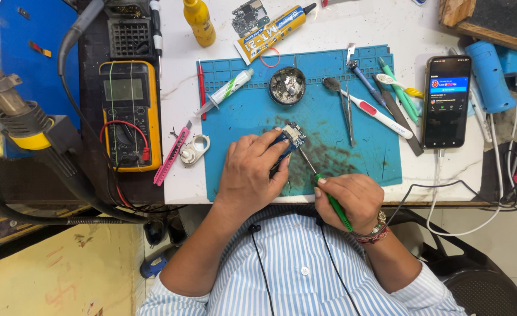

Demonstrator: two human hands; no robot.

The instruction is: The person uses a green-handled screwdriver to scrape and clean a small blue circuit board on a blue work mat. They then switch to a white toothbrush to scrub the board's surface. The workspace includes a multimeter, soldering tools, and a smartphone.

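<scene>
A small blue circuit board (289, 142) is pinned by the left hand (248, 174), fingers clamped on its edges, over a stained blue rubber work mat (364, 140). A slim green-handled screwdriver (324, 190) is gripped in the closed right hand (352, 199), its metal shaft angled to the board. A round metal dish (287, 85) of parts and steel tweezers (348, 111) are seen nearby; a yellow multimeter (129, 114) lies left of the mat.

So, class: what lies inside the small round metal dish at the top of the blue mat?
The round dish on the blue mat holds a heap of small pale and metallic bits, too small to tell apart. They cover the bottom of the dish, so anything beneath them stays hidden.
</scene>
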